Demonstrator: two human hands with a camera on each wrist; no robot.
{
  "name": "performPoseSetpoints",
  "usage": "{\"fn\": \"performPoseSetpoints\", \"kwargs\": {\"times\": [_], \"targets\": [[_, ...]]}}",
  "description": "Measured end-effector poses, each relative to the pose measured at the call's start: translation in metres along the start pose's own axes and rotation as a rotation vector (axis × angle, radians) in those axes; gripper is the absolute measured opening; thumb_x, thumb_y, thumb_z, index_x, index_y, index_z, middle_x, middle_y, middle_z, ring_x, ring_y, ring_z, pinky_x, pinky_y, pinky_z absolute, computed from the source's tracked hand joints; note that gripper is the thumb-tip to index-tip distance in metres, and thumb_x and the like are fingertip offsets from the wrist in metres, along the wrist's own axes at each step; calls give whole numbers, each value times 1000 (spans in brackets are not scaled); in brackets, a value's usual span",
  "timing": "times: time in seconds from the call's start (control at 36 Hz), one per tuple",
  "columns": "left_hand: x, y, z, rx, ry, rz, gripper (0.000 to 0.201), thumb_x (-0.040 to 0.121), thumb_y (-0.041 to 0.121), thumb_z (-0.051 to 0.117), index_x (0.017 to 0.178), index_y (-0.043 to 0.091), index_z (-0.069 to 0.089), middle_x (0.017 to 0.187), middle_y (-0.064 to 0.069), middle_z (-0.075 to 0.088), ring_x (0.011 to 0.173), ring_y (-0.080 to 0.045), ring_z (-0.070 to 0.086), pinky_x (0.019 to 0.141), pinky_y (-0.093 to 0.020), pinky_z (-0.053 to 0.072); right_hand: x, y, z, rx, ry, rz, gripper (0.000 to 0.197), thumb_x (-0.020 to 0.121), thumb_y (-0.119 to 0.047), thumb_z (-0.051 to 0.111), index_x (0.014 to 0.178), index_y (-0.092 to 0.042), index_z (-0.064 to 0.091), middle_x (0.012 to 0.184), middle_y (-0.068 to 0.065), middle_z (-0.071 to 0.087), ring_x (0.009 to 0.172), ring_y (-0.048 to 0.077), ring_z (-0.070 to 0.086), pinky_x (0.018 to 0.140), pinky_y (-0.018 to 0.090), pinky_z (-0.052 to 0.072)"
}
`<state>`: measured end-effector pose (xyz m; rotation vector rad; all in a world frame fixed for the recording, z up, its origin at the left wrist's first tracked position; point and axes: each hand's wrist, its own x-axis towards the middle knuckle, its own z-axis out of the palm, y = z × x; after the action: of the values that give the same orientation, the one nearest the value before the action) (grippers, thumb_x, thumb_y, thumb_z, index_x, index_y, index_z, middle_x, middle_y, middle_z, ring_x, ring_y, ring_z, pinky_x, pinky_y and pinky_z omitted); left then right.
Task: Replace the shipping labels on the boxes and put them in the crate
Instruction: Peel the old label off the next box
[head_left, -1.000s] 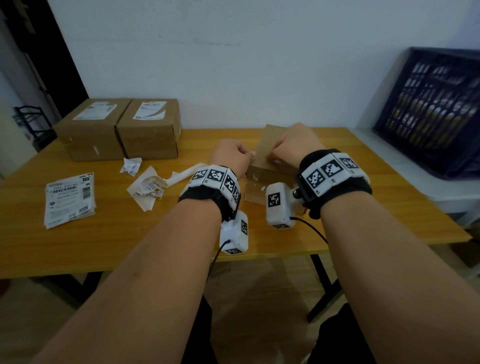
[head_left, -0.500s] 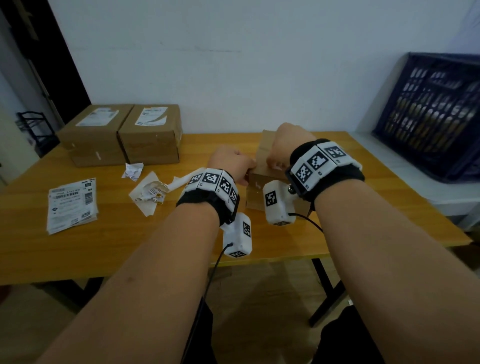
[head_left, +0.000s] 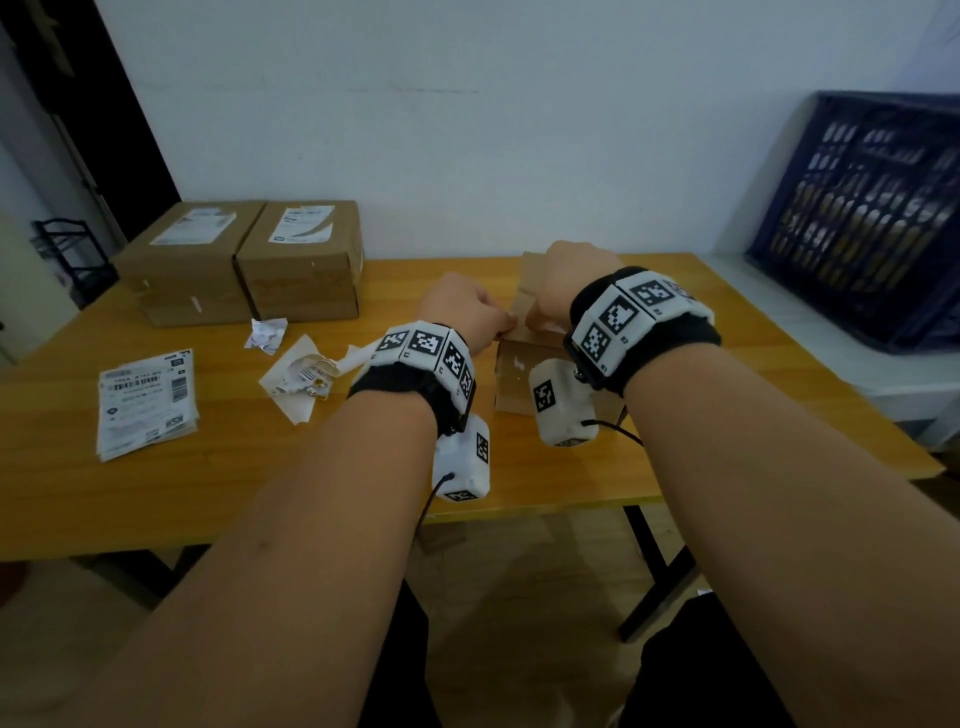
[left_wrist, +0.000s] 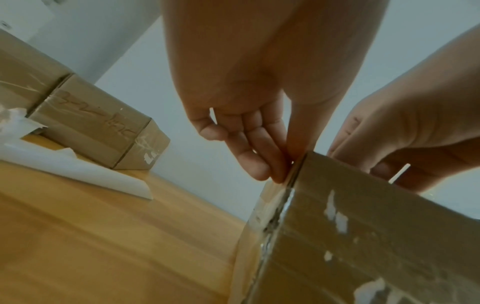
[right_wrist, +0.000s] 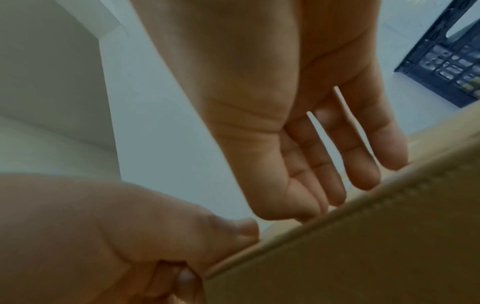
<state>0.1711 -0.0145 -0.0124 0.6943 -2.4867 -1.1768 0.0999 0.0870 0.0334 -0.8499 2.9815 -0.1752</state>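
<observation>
A small brown cardboard box (head_left: 511, 376) stands on the wooden table (head_left: 208, 493) in front of me, with white scraps of torn label on its near side (left_wrist: 335, 218). My left hand (left_wrist: 279, 174) pinches the box's top left corner edge between thumb and fingers; what lies between the tips is hidden. My right hand (right_wrist: 345, 185) rests on the box top with nearly straight fingers, tips touching the cardboard. In the head view both hands (head_left: 496, 330) (head_left: 563, 283) cover the top face. A stack of printed labels (head_left: 148, 402) lies at the left.
Two taped boxes (head_left: 192, 265) (head_left: 306, 265) with labels on top stand at the back left. Crumpled paper and peeled backing (head_left: 298, 376) lie between them and me. A dark blue crate (head_left: 872, 218) leans on a white shelf at the right.
Both hands stay at the box. The right hand has shifted a little farther over the top and its wrist has turned; the left keeps its pinch at the corner.
</observation>
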Motion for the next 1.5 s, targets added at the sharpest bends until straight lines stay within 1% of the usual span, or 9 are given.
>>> {"fn": "performPoseSetpoints", "kwargs": {"times": [0.33, 0.5, 0.61, 0.69, 0.83, 0.94, 1.17, 1.36, 1.5], "targets": [[-2, -3, -1, -11, 9, 34, 28, 85, 28, 71, 59, 18, 64, 65, -2, 63, 69, -20, 60, 75, -32, 53, -3, -4, 11, -65, 86, -55, 30, 78, -27, 75, 71, -13, 49, 78, 5, 58, 73, 25, 58, 63, 34, 49], [-3, -6, 1, -18, 8, 35, 30, 84, 28, 71, 56, 20, 63, 62, 1, 63, 67, -18, 59, 75, -32, 53, -7, 5, 14, -51, 147, -6, 28, 83, -21, 70, 67, -14, 48, 67, 2, 51, 71, 24, 58, 61, 32, 49], [-2, -5, -1, -31, 15, 25, 31, 84, 27, 71, 55, 21, 63, 62, 1, 63, 69, -18, 60, 80, -34, 54, 2, 17, 12, 101, 115, 41, 28, 81, -19, 66, 62, -11, 46, 63, 4, 50, 58, 20, 51, 48, 25, 37], [-2, -5, -1, -34, 20, 25, 33, 86, 28, 69, 54, 22, 62, 63, 1, 63, 71, -18, 60, 84, -36, 53, 5, 26, 9, 211, 95, 66, 26, 80, -14, 65, 62, -8, 48, 61, 6, 48, 63, 23, 52, 46, 24, 33], [-5, -5, -1, -50, 14, 10, 28, 83, 29, 72, 60, 14, 67, 68, -6, 69, 71, -21, 63, 85, -38, 54, 3, 24, 10, 219, 38, 39, 28, 75, -30, 79, 90, -8, 71, 83, 7, 68, 80, 22, 65, 65, 31, 54], [-7, -4, 0, -56, 26, 8, 28, 83, 30, 71, 70, 5, 71, 75, -13, 72, 69, -22, 63, 83, -39, 55, 1, 18, 13, 202, 52, 20, 27, 74, -33, 78, 90, -13, 71, 83, 3, 70, 77, 20, 67, 69, 34, 59], [-8, -2, 0, -33, 22, -1, 29, 84, 31, 70, 64, 12, 67, 78, -11, 72, 70, -22, 64, 82, -38, 55, -6, 4, 6, 93, 59, 1, 6, 81, -18, 66, 81, -13, 62, 78, 3, 64, 72, 22, 63, 61, 30, 53], [-10, 0, -1, -35, 16, -13, 29, 85, 32, 70, 61, 15, 66, 80, -13, 73, 72, -22, 63, 83, -37, 55, -10, -4, 7, -29, 70, -14, 27, 88, -23, 64, 71, -12, 46, 71, 4, 53, 59, 18, 51, 58, 32, 44], [-11, 0, 0, -26, 17, -11, 31, 86, 33, 69, 59, 19, 64, 80, -12, 73, 73, -21, 64, 82, -35, 54, -13, -2, 5, -35, 31, -44, 29, 91, -24, 60, 73, -10, 42, 73, 4, 47, 78, 23, 53, 68, 31, 43]]}}
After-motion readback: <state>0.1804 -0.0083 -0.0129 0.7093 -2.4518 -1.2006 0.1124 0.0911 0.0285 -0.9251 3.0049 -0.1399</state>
